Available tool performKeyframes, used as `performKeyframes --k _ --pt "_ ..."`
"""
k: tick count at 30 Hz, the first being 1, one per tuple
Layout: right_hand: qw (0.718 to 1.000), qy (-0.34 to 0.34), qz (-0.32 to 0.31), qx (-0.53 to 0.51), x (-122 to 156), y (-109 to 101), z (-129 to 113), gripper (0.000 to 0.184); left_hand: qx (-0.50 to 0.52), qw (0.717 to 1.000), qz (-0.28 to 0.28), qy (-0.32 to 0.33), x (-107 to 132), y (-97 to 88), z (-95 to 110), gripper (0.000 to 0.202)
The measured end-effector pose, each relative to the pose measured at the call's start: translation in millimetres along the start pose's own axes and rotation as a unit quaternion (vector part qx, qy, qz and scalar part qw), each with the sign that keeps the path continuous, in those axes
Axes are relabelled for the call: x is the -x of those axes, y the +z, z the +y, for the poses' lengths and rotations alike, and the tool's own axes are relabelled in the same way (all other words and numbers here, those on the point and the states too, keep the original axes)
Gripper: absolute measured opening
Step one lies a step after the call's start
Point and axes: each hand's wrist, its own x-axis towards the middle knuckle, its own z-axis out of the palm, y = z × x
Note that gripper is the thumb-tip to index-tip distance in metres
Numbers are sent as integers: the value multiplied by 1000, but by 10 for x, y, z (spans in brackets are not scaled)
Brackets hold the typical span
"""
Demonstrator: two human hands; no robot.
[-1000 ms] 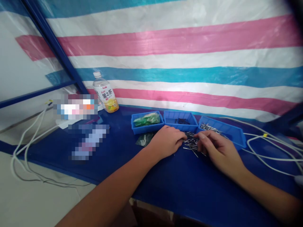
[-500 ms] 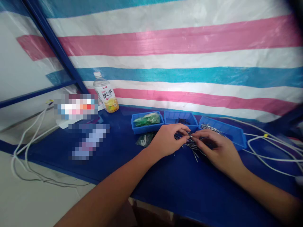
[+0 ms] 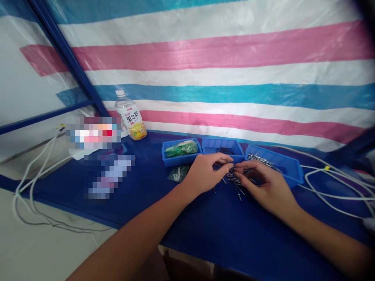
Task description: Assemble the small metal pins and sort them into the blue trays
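My left hand (image 3: 205, 171) is closed in a pinch, thumb against fingers, around a thin metal pin that barely shows. Facing it, the curled fingers of my right hand (image 3: 265, 179) nearly touch my left thumb; what they hold, if anything, is too small to make out. Under and between both hands lies a loose pile of thin metal pins (image 3: 234, 181), like blind rivets, partly hidden. Just behind are a blue bin with a few dark pieces (image 3: 215, 146) and a blue bin with silvery pins (image 3: 288, 171).
A third blue bin (image 3: 183, 158) holds green plastic packets, with a small clear bag (image 3: 178, 173) before it. A drink bottle (image 3: 133, 119) stands at the back left of the blue table (image 3: 202, 234). White cables (image 3: 325, 191) loop on the right. Striped sheeting (image 3: 205, 74) hangs behind.
My right thumb has dropped slightly away from its index finger, and my hands have drawn a little apart. The bins and the bottle stay in place.
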Motion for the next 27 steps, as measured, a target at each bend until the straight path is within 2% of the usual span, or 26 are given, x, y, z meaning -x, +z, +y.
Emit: performKeyframes --k 4,8,10,13,16,20,22,27 --pt "1000 1 -3 14 -19 -3 -3 17 9 1000 -9 8 -12 0 27 15" --pt "1000 2 -24 12 -26 10 -3 4 36 998 -40 -13 -9 19 27 15" --pt "1000 1 -25 -3 -24 16 -8 10 49 997 -44 -29 -4 25 26 21" --pt "999 -12 -27 -31 -27 0 -21 30 52 997 -31 -42 5 25 33 35" --pt "998 -37 -40 -11 -41 -38 -26 41 38 998 -38 -46 18 18 46 38" --pt "999 -13 -5 29 -54 -64 -6 22 23 996 -77 -50 39 21 44 41" --pt "999 9 7 36 -56 -64 3 14 8 996 -79 -43 44 28 35 41" --pt "998 -18 13 60 -74 -66 9 13 -21 998 -58 -15 31 46 7 31"
